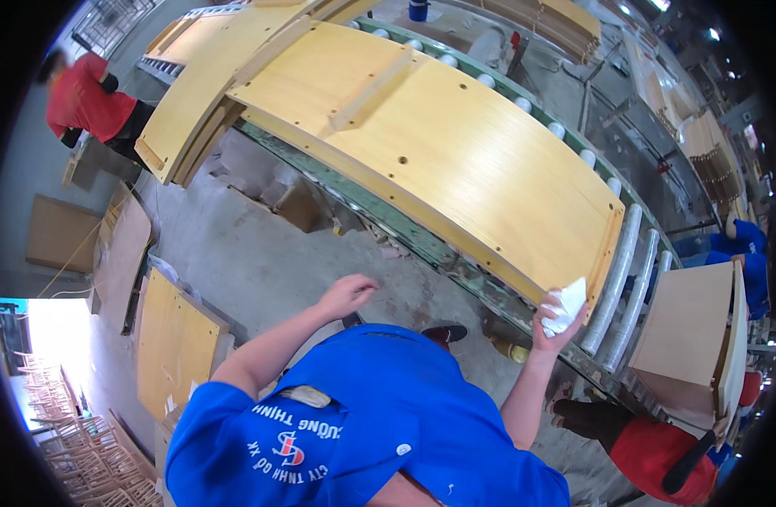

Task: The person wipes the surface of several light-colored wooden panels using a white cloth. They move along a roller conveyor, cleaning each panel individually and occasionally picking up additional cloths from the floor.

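Overall, a green metal conveyor (388, 225) with grey rollers (616, 283) carries a long, yellow, flat wooden panel (472, 144), well apart from which the bare left hand (347, 296) hangs with fingers loosely bent, while the bare right hand (557, 328), beside the panel's near right corner, pinches a crumpled white wad (565, 307).

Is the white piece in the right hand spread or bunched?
Bunched: the white piece is creased and compact in the right hand, not laid flat. Cloth or paper, I cannot tell.
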The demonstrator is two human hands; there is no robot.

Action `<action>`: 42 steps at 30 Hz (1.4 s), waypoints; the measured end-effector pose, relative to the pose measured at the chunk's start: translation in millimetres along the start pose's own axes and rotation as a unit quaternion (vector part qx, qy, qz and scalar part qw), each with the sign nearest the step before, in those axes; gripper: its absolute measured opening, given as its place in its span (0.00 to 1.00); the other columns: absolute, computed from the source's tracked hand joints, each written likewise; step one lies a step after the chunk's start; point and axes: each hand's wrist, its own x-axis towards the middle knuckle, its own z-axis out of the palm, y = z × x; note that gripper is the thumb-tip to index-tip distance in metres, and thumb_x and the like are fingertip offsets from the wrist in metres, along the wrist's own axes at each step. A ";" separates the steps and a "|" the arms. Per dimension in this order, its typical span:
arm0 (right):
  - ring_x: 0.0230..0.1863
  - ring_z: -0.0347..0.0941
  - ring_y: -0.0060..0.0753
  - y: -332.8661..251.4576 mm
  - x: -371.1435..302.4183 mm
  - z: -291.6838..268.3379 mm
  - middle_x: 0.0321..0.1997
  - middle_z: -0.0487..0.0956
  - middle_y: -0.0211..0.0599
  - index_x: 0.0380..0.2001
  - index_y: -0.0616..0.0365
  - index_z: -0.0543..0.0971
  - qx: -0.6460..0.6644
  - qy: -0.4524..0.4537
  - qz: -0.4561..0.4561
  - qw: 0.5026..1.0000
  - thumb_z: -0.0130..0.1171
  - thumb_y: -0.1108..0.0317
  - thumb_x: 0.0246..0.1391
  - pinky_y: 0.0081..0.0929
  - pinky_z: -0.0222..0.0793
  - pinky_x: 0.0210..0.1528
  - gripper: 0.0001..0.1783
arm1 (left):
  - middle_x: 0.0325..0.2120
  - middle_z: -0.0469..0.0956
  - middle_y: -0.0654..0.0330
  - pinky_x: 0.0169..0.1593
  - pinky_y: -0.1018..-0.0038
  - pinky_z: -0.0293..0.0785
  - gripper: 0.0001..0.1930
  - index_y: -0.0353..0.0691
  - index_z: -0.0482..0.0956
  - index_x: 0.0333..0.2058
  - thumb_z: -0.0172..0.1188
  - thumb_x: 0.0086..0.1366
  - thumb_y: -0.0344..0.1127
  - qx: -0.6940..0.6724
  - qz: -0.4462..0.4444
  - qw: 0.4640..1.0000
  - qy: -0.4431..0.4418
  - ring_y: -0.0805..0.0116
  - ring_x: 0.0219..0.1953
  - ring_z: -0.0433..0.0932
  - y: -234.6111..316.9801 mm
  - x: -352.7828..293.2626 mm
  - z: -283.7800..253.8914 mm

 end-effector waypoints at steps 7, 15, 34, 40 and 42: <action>0.44 0.70 0.41 160.1 103.9 56.6 0.58 0.64 0.51 0.57 0.52 0.62 0.012 -0.051 0.130 0.990 0.54 0.47 0.54 0.21 0.64 0.19 0.32 | 0.33 0.78 0.54 0.37 0.69 0.74 0.08 0.36 0.78 0.36 0.55 0.60 0.33 -0.041 -0.147 0.972 0.179 0.61 0.33 0.78 -77.9 -71.3 -119.6; 0.30 0.70 0.31 245.7 235.1 91.2 0.39 0.73 0.37 0.50 0.53 0.66 -0.215 -0.013 0.042 0.976 0.52 0.45 0.55 0.15 0.56 0.14 0.28 | 0.30 0.76 0.56 0.41 0.69 0.70 0.06 0.37 0.77 0.33 0.55 0.59 0.31 0.102 0.041 0.961 0.255 0.61 0.36 0.73 -85.7 52.8 -222.1; 0.37 0.74 0.34 334.5 485.4 82.2 0.37 0.78 0.42 0.42 0.62 0.73 -0.607 0.151 -0.346 0.699 0.66 0.60 0.44 0.30 0.70 0.40 0.24 | 0.54 0.64 0.54 0.62 0.56 0.51 0.23 0.46 0.69 0.53 0.53 0.58 0.43 0.414 0.130 0.884 0.173 0.52 0.59 0.58 -108.4 286.8 -304.9; 0.36 0.73 0.49 370.0 485.9 88.6 0.38 0.73 0.43 0.39 0.54 0.73 -0.748 0.186 -0.410 0.488 0.64 0.59 0.44 0.40 0.70 0.38 0.19 | 0.55 0.64 0.53 0.62 0.55 0.50 0.23 0.46 0.69 0.53 0.53 0.58 0.44 0.398 0.123 0.894 0.162 0.52 0.59 0.57 -109.9 285.9 -309.1; 0.36 0.72 0.50 383.8 473.7 90.1 0.39 0.71 0.43 0.38 0.53 0.73 -0.761 0.193 -0.413 0.461 0.63 0.59 0.45 0.42 0.70 0.37 0.18 | 0.54 0.65 0.53 0.61 0.56 0.51 0.23 0.45 0.70 0.52 0.54 0.57 0.42 0.401 0.133 0.890 0.171 0.52 0.58 0.59 -110.9 284.5 -309.7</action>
